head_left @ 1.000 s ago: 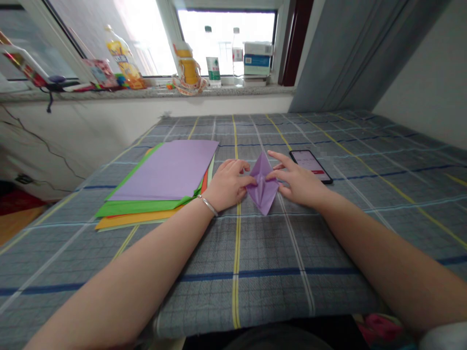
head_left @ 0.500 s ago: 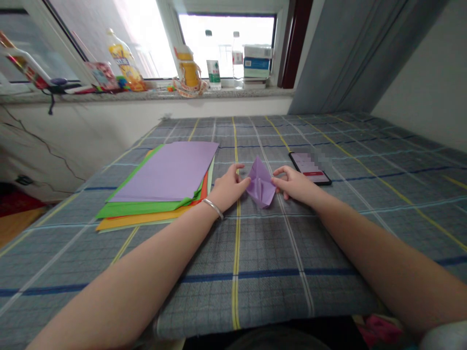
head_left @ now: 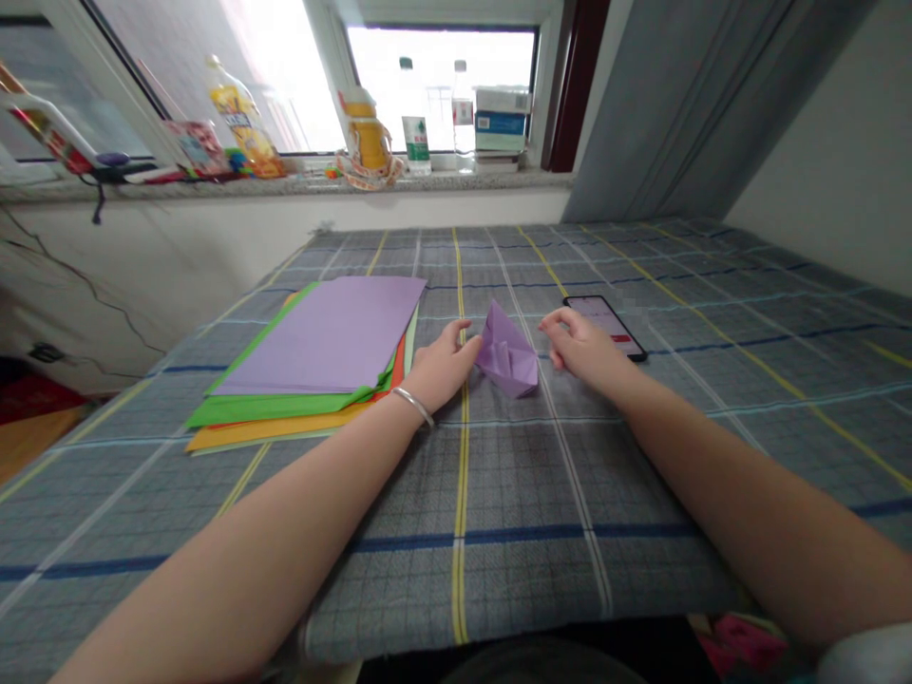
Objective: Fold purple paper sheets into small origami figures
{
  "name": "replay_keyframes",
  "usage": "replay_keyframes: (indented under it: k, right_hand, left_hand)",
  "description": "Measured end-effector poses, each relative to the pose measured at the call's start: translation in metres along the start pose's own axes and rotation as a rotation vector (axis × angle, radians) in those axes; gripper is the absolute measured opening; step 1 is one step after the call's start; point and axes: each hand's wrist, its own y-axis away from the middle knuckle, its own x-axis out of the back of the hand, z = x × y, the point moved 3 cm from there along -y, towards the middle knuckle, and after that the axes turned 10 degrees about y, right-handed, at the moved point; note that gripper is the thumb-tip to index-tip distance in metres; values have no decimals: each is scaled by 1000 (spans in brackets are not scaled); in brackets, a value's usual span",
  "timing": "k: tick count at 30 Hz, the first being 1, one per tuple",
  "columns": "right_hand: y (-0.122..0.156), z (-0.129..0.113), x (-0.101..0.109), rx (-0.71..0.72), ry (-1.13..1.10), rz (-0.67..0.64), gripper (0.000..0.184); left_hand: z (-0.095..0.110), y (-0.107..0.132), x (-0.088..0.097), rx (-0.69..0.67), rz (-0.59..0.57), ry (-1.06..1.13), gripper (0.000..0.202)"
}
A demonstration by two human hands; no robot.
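A folded piece of purple paper [head_left: 507,359] with a pointed top and a raised pleat in its middle is on the plaid cloth in front of me. My left hand [head_left: 443,366], with a silver bangle at the wrist, holds the paper's left edge at the thumb. Its index finger sticks out clear of the paper, and the fingers underneath are partly hidden. My right hand [head_left: 580,347] is a short way to the right of the paper, apart from it. Its fingers are loosely bent with nothing in them, and it covers part of a phone [head_left: 614,328].
On the left lies a stack of coloured sheets [head_left: 324,342], purple on top, with green, orange and yellow below. A plaid cloth [head_left: 527,494] covers the table. Bottles, a yellow jug [head_left: 369,141] and boxes [head_left: 501,123] stand on the windowsill.
My right hand has let go of the paper's right edge and moved slightly up and right. The paper has turned a little, its tip shifting left. My left hand stays at its edge.
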Motion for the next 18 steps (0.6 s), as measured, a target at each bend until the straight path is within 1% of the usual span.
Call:
replay_keyframes:
  k: [2,3,5,8,10,14,16,18]
  right_hand:
    - [9,-12,15,105,66,-10,39]
    - [15,-19,21,148,87,-38,39]
    - [26,-32,24,182,175,-104,39]
    - [40,-49,19,199,435,-74,46]
    - [46,-55,11,228,540,-62,44]
    - [48,-57,-1,252,610,-21,26]
    - [47,-54,-3,259,626,6,21]
    - [45,-52,-5,261,637,43,20]
  left_hand:
    - [0,-1,6,-14,41,-87,49]
    - [0,-1,8,-15,64,-94,50]
    - [-1,-3,11,-36,113,-86,51]
    - [-1,-4,12,-125,179,-64,50]
    - [0,-4,11,-193,204,-61,49]
    - [0,-4,8,-310,198,-97,36]
    - [0,-4,7,-328,175,-80,31]
    - [-2,-4,7,-321,154,-33,31]
